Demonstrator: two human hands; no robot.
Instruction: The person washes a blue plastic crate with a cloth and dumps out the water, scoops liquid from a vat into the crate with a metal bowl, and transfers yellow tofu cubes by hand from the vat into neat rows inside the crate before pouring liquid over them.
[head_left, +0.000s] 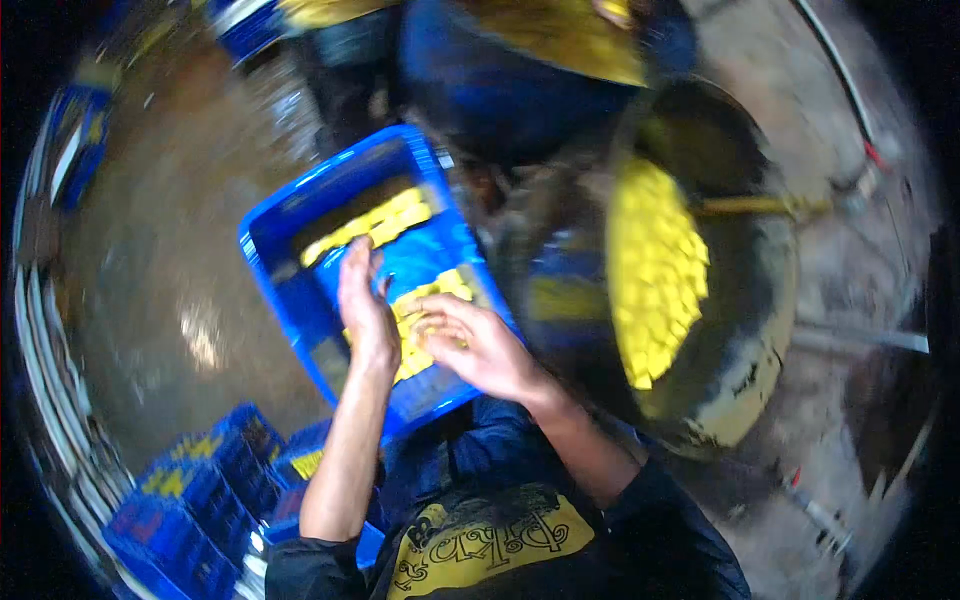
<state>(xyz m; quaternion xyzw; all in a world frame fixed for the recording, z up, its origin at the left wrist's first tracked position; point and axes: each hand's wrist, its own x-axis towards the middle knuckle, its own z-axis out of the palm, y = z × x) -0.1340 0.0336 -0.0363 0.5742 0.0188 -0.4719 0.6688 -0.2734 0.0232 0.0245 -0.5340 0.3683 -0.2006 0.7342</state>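
A blue plastic crate (287,297) sits tilted in front of me, with yellow block-shaped pieces inside. One row of yellow pieces (375,225) lies toward its far side, and a nearer group of yellow pieces (450,288) lies beside my hands. My left hand (366,305) is over the crate's middle, fingers stretched out and palm facing the right hand. Over the nearer pieces is my right hand (474,342), its fingers slightly bent and apart. Its fingertips touch or nearly touch the pieces; I cannot tell which. Neither hand visibly grips a piece.
To the right stands a large wok-like pan (745,395) holding many yellow pieces (655,270). Beyond the crate is a big dark vat (480,85) with yellowish contents. Blue crates (190,520) are stacked at lower left, on a wet brown floor (170,260).
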